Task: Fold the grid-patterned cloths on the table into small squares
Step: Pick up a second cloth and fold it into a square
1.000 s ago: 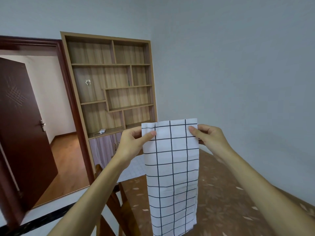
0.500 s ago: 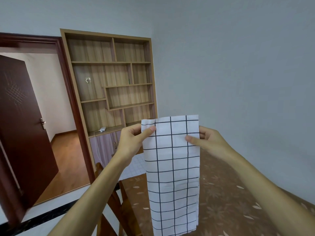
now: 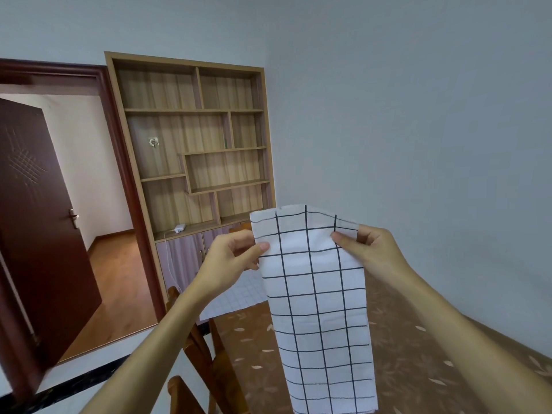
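Note:
A white cloth with a black grid (image 3: 319,309) hangs in the air as a long narrow strip above the table. My left hand (image 3: 230,258) pinches its left edge a little below the top corner. My right hand (image 3: 370,249) pinches the right edge at about the same height. The strip's top edge bows upward between the two hands. A second grid-patterned cloth (image 3: 236,300) lies flat at the far end of the table, partly hidden behind my left wrist and the held strip.
The table carries a brown leaf-patterned cover (image 3: 418,369). Wooden chair backs (image 3: 203,354) stand along its left side. A wooden shelf unit (image 3: 194,144) fills the far wall, beside an open dark door (image 3: 35,234). A grey wall runs along the right.
Both hands have slid down the strip's edges, so more cloth stands above the fingers. The top edge, straight before, now bows upward.

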The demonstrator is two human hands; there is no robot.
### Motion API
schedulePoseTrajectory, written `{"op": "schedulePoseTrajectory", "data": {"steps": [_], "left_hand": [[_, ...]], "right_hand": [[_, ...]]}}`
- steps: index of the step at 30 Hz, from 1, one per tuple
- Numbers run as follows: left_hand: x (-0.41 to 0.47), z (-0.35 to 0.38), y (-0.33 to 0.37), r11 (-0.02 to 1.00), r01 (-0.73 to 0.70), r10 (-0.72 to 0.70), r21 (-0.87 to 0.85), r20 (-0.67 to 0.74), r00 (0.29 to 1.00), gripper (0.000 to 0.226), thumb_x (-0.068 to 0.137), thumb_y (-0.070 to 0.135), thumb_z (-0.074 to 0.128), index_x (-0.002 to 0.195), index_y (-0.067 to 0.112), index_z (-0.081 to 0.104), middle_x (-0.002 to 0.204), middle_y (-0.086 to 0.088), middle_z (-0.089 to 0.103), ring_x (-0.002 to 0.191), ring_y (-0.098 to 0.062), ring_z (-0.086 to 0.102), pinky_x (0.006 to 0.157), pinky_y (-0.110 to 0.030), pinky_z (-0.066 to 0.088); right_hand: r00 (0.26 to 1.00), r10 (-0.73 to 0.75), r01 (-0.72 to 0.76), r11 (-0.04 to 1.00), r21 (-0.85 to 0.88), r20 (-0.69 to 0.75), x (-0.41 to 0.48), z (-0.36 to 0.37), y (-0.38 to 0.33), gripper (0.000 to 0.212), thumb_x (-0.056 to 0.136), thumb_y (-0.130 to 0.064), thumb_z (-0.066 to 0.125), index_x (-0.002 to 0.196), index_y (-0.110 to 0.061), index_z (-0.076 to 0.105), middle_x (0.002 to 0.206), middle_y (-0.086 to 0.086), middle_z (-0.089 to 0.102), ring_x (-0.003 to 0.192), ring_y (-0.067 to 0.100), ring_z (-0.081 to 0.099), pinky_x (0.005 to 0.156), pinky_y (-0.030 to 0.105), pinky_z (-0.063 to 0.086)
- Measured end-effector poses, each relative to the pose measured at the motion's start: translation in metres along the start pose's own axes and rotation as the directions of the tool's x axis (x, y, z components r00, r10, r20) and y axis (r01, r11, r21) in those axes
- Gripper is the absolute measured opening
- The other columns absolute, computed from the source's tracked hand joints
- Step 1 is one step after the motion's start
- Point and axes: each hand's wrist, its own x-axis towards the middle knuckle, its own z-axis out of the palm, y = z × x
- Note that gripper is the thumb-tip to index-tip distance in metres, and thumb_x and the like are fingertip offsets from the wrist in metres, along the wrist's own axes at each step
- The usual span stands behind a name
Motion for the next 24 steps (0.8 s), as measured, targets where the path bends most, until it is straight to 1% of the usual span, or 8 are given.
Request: {"op": "schedulePoseTrajectory", "data": {"steps": [2, 4, 6, 8, 11, 17, 21, 24], "left_hand": [[0.002, -0.004, -0.002, 0.999, 0.016, -0.017, -0.035, -0.016, 1.0, 0.02, 0.099, 0.018, 0.06, 0.112, 0.012, 0.073, 0.102, -0.01, 0.078, 0.093, -0.036, 0.073, 0.083, -0.056, 0.06], [0.003, -0.006, -0.002, 0.997, 0.024, -0.027, -0.071, -0.04, 0.999, 0.017, 0.099, 0.017, 0.06, 0.107, 0.01, 0.074, 0.091, -0.009, 0.078, 0.084, -0.03, 0.074, 0.078, -0.048, 0.061], [0.003, -0.006, 0.0, 0.992, 0.023, -0.028, -0.122, -0.045, 0.999, 0.017, 0.099, 0.014, 0.06, 0.108, 0.011, 0.075, 0.09, -0.006, 0.078, 0.081, -0.024, 0.074, 0.071, -0.034, 0.059], [0.003, -0.006, 0.001, 0.978, 0.024, -0.032, -0.209, -0.037, 0.999, 0.019, 0.097, 0.015, 0.061, 0.11, 0.015, 0.075, 0.1, -0.01, 0.078, 0.09, -0.028, 0.074, 0.07, -0.029, 0.059], [0.003, -0.006, 0.003, 0.951, 0.048, -0.073, -0.306, -0.072, 0.995, 0.02, 0.095, 0.014, 0.062, 0.102, 0.023, 0.079, 0.105, -0.011, 0.077, 0.101, -0.031, 0.073, 0.08, -0.039, 0.063], [0.003, -0.003, 0.002, 0.936, 0.067, -0.106, -0.345, -0.094, 0.99, 0.032, 0.101, -0.001, 0.046, 0.091, 0.003, 0.076, 0.104, -0.022, 0.074, 0.103, -0.038, 0.071, 0.087, -0.048, 0.059], [-0.002, -0.001, 0.005, 0.971, 0.026, -0.058, -0.236, -0.132, 0.99, 0.019, 0.098, 0.006, 0.058, 0.097, 0.001, 0.076, 0.078, 0.001, 0.076, 0.075, -0.009, 0.071, 0.064, -0.02, 0.056], [-0.003, 0.0, 0.002, 0.984, -0.011, -0.016, -0.177, -0.151, 0.988, 0.014, 0.086, 0.009, 0.076, 0.1, 0.009, 0.077, 0.083, -0.011, 0.076, 0.077, -0.014, 0.071, 0.066, -0.02, 0.055]], "right_hand": [[1.0, -0.007, 0.007, 1.0, -0.013, -0.004, 0.003, -0.006, 0.005, 0.038, 0.089, -0.024, 0.07, 0.056, -0.007, 0.059, 0.044, -0.013, 0.036, 0.04, 0.002, 0.033, 0.048, 0.017, 0.031], [1.0, 0.004, -0.004, 0.999, -0.037, 0.013, 0.005, -0.011, 0.009, 0.034, 0.09, -0.029, 0.069, 0.079, 0.003, 0.068, 0.053, 0.003, 0.05, 0.052, 0.009, 0.044, 0.057, 0.021, 0.04], [0.999, 0.005, -0.003, 0.999, -0.041, 0.036, 0.006, -0.014, 0.009, 0.013, 0.094, -0.017, 0.067, 0.095, -0.02, 0.079, 0.082, 0.004, 0.075, 0.078, 0.014, 0.065, 0.079, 0.027, 0.05], [0.998, -0.008, 0.011, 0.998, -0.06, 0.058, 0.006, -0.015, 0.006, 0.036, 0.096, -0.003, 0.059, 0.093, -0.032, 0.08, 0.097, -0.005, 0.078, 0.094, 0.016, 0.072, 0.086, 0.028, 0.053], [0.998, 0.008, -0.006, 0.999, -0.032, 0.059, 0.006, -0.015, 0.002, 0.051, 0.097, 0.007, 0.047, 0.078, -0.027, 0.081, 0.095, -0.007, 0.078, 0.095, 0.02, 0.072, 0.082, 0.031, 0.057], [0.996, 0.041, -0.047, 0.996, 0.076, 0.082, 0.006, -0.013, 0.002, 0.053, 0.096, 0.002, 0.033, 0.077, -0.015, 0.08, 0.093, 0.001, 0.077, 0.087, 0.018, 0.067, 0.078, 0.033, 0.052], [0.99, 0.057, -0.078, 0.984, 0.163, 0.131, 0.007, -0.014, 0.005, 0.043, 0.1, -0.025, 0.04, 0.092, -0.009, 0.08, 0.106, 0.01, 0.076, 0.099, 0.026, 0.069, 0.088, 0.037, 0.053], [0.995, 0.023, -0.025, 1.0, 0.016, 0.1, 0.005, -0.012, 0.004, 0.02, 0.097, -0.025, 0.06, 0.11, -0.024, 0.074, 0.095, -0.005, 0.078, 0.095, 0.018, 0.071, 0.083, 0.024, 0.052]]}}
